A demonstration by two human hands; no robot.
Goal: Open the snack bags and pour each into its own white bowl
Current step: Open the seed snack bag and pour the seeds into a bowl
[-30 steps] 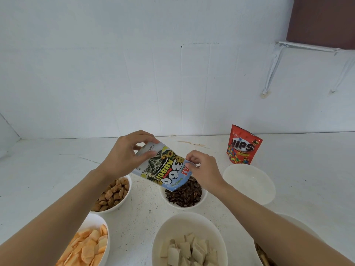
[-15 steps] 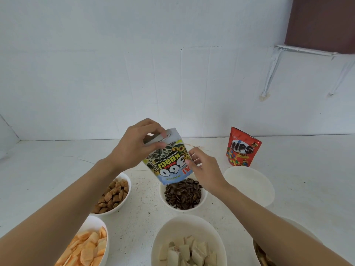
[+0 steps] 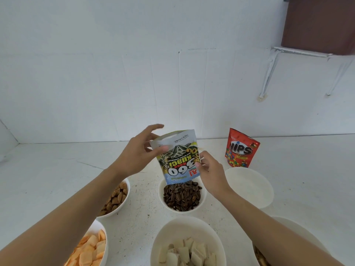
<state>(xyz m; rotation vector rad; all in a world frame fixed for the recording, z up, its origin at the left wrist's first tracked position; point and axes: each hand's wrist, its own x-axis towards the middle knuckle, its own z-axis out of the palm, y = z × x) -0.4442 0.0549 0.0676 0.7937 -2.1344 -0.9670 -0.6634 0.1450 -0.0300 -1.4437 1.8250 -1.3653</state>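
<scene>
The sunflower seed bag (image 3: 177,160) hangs upside down, its open mouth just above a white bowl (image 3: 182,211) heaped with dark seeds. My left hand (image 3: 137,156) pinches the bag's upturned bottom corner, thumb on the front and fingers behind, with the index finger lifted. On the bag's right edge, near the mouth, my right hand (image 3: 210,171) pinches it. A sealed red Nips bag (image 3: 242,148) stands at the back right, behind an empty white bowl (image 3: 249,186).
White bowls hold brown snacks (image 3: 125,203) on the left, orange snacks (image 3: 104,244) at the bottom left and pale wafers (image 3: 184,226) in front. Another bowl (image 3: 299,233) sits behind my right forearm. A white wall closes the back of the counter.
The bag has swung from a slant to straight upside down and risen a little above the seed bowl. My left index finger has lifted off it.
</scene>
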